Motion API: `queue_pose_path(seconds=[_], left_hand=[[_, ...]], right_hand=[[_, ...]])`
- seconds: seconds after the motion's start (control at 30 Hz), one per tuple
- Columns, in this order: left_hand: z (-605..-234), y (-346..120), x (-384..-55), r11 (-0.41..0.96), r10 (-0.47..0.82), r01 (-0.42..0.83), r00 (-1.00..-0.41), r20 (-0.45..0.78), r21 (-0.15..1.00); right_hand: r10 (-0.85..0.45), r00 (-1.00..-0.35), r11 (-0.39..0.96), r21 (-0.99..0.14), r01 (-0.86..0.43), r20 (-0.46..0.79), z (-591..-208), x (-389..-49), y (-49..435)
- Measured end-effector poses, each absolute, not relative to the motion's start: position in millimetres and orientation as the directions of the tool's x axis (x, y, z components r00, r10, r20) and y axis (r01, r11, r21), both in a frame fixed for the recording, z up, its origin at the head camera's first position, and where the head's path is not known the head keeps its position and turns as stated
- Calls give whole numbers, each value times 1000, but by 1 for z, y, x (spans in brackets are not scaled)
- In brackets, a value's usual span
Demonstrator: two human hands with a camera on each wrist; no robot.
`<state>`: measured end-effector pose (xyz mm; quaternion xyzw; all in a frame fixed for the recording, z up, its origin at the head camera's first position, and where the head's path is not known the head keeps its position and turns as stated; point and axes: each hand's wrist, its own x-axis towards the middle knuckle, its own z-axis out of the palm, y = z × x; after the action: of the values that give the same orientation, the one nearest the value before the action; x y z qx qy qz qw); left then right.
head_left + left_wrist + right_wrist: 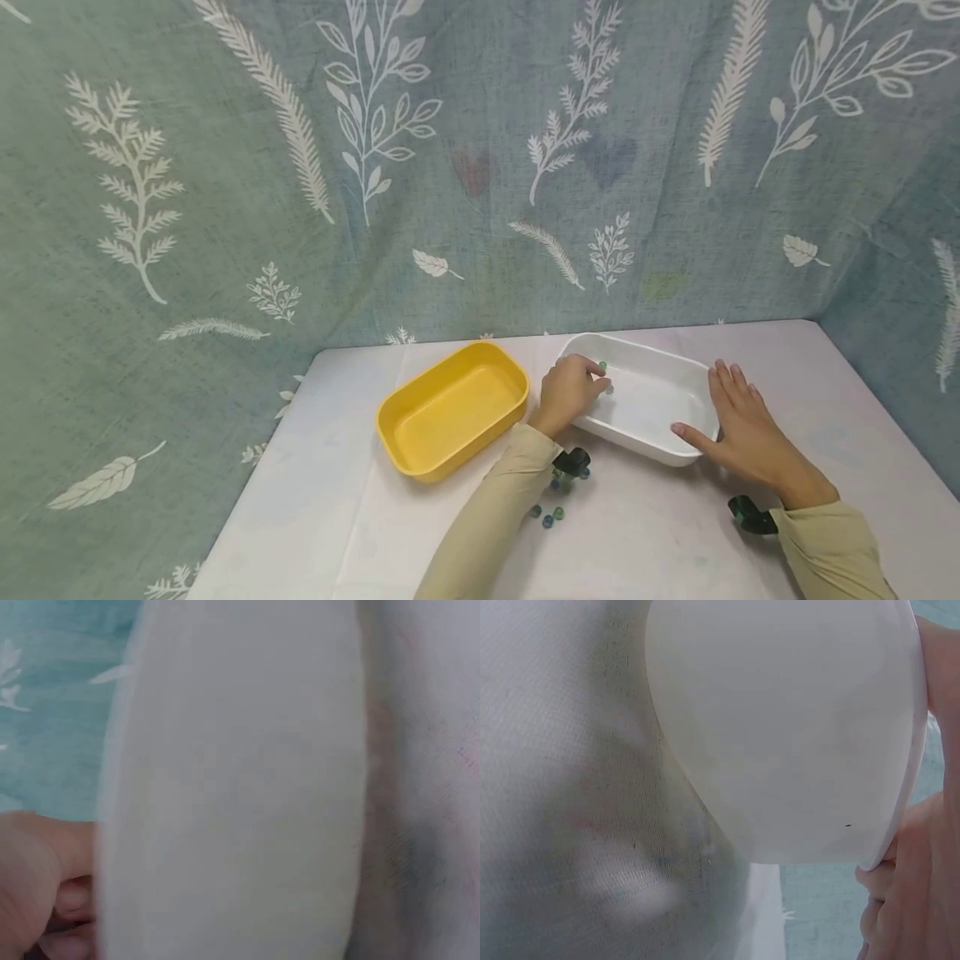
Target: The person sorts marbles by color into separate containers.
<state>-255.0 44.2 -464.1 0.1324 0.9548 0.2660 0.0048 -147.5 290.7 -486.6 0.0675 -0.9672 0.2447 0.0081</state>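
sitting leftmost is a yellow tray (459, 410), then green and blue marbles (548, 522) on the cloth (645, 542). the left hand (567, 390) bends thumb and forefinger by two marbles (603, 365) inside the white tray (652, 408), grip unclear; the right hand (750, 442) touches its right end with straight, spread fingers.

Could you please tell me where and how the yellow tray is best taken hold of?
I'd probably pinch the yellow tray by its long left rim, coming from the left: it stands upright with raised walls, and the left hand and white tray crowd its right.
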Motion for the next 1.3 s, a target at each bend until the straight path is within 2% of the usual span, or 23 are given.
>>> queue_pose_path(seconds=[0.2, 0.43, 0.57, 0.77, 0.93, 1.3], left_hand=[[-446, 20, -242, 701, 274, 283, -954, 119, 654], [-439, -15, -213, 587, 279, 241, -956, 87, 773], [-438, -33, -199, 562, 287, 232, -955, 75, 794], [-436, -54, -186, 496, 329, 303, -933, 147, 814], [-441, -65, -173, 469, 337, 279, -934, 122, 838], [-463, -79, -145, 550, 382, 256, -924, 33, 795]], right_hand=[[-132, -990, 873, -467, -141, 52, -487, -149, 291], [-138, -990, 878, -457, -140, 37, -493, -149, 290], [-142, -989, 877, -458, -143, 35, -494, -148, 291], [-152, -986, 875, -455, -166, 67, -492, -152, 293], [-152, -988, 874, -461, -153, 38, -490, -154, 293], [-142, -989, 875, -464, -139, 28, -489, -153, 292]])
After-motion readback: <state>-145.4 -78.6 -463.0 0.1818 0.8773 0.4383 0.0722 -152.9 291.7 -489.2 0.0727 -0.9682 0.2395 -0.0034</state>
